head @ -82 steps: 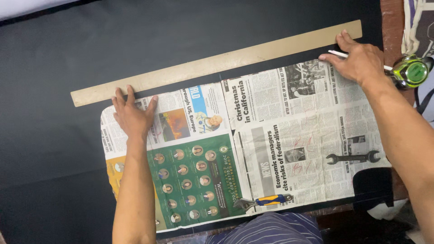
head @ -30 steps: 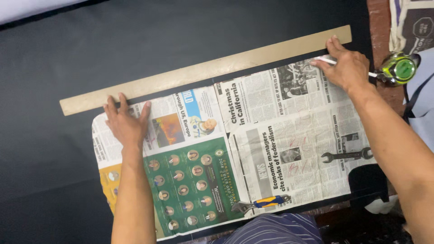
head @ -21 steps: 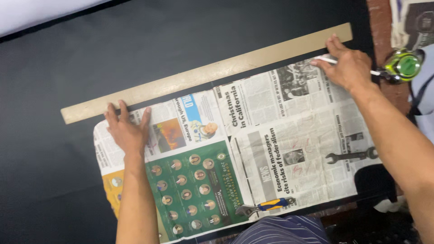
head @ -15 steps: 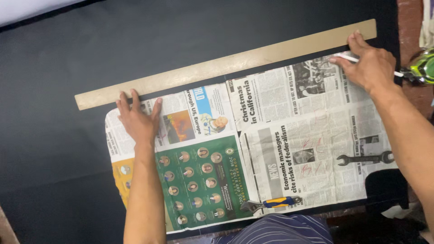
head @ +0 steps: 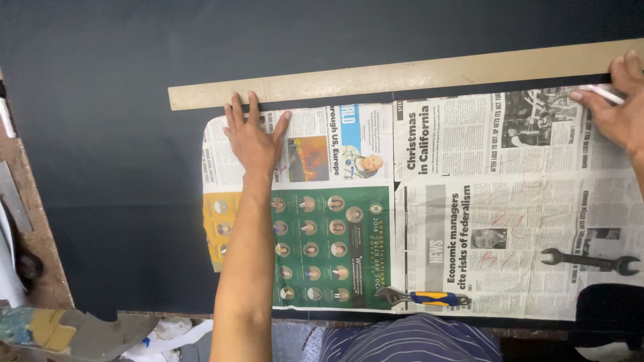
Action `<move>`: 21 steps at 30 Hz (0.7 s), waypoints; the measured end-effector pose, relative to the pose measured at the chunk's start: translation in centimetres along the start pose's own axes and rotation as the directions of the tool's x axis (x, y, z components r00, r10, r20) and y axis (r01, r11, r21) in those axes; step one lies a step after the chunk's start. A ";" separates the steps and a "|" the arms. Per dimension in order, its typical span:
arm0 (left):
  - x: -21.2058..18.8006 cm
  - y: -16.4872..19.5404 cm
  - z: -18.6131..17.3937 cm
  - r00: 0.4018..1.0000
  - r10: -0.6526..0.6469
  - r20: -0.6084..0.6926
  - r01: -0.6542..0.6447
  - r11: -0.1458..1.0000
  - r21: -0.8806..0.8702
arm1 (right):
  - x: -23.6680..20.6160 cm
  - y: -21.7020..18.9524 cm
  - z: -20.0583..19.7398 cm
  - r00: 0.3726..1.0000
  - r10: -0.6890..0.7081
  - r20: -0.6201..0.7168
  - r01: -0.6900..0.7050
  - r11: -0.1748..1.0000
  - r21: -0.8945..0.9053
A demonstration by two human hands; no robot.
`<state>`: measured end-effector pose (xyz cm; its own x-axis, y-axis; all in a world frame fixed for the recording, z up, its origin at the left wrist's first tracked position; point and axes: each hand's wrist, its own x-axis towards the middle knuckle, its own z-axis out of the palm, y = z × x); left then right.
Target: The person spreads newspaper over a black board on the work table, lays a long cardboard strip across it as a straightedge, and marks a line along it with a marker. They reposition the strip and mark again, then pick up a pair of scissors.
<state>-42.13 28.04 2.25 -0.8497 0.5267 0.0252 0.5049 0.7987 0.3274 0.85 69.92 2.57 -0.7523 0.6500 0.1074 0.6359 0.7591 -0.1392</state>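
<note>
Blue-handled wrench (head: 424,297) is lying at bottom centre on newspaper (head: 469,201). Left hand (head: 251,137) is pressing flat, fingers spread, on the paper below a long wooden strip (head: 402,74). Right hand (head: 620,114), upper right, is gripping a white marker (head: 600,93).

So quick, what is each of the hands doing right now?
Left hand: open, flat on the newspaper, fingertips at the strip.
Right hand: closed on a white stick, resting by the strip.
</note>
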 end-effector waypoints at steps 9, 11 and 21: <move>-0.2 0.0 0.2 1.000 0.029 -0.012 -0.029 1.000 -0.001 | -0.3 -0.5 -2.1 0.977 0.148 0.150 -0.140 0.988 -0.063; -0.1 0.1 0.1 0.999 0.036 -0.006 -0.036 0.999 0.013 | -0.6 -0.4 -2.7 0.979 0.145 0.143 -0.130 0.986 -0.104; 0.1 0.6 -0.9 0.989 0.140 -0.046 -0.136 0.988 0.080 | -0.5 0.1 -2.6 0.954 0.252 0.165 -0.260 0.965 0.030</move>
<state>-42.05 28.31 3.27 -0.7770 0.6190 0.1145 0.6259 0.7405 0.2447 1.77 69.73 5.06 -0.5855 0.8051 -0.0952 0.8044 0.5623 -0.1917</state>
